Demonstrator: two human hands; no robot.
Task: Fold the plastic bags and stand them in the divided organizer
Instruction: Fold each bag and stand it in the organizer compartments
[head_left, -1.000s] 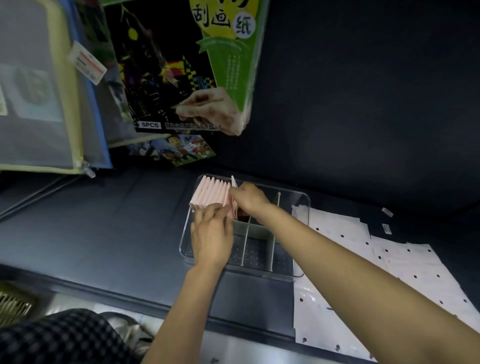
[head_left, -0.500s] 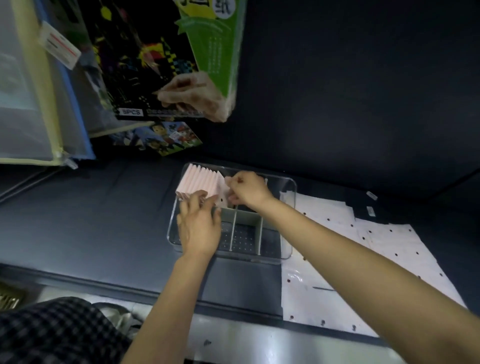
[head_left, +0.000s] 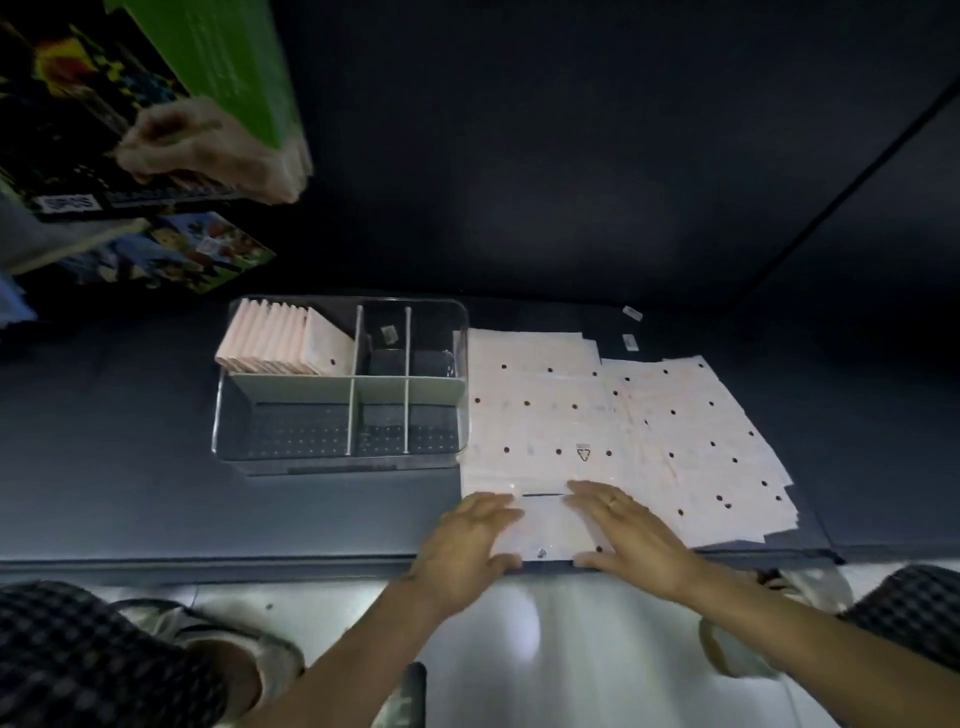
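A clear divided organizer (head_left: 223, 415) stands on the dark table. Several folded pink bags (head_left: 275, 343) stand upright in its back left compartment; the other compartments show only their dark floor. To its right lies a flat stack of white plastic bags with black dots (head_left: 545, 410), with more spread further right (head_left: 696, 436). My left hand (head_left: 467, 545) and my right hand (head_left: 634, 535) rest flat, fingers apart, on the near edge of the top bag. Neither hand grips anything.
Colourful packaged boxes (head_left: 156, 104) hang or lean at the upper left, above the table. The table's front edge (head_left: 208, 564) runs just below my hands. Two small labels (head_left: 631, 327) lie behind the bags. My checked trousers show at both lower corners.
Both hands have left the folded bags in the organizer and moved right and toward me onto the flat bag. The view has shifted to the right.
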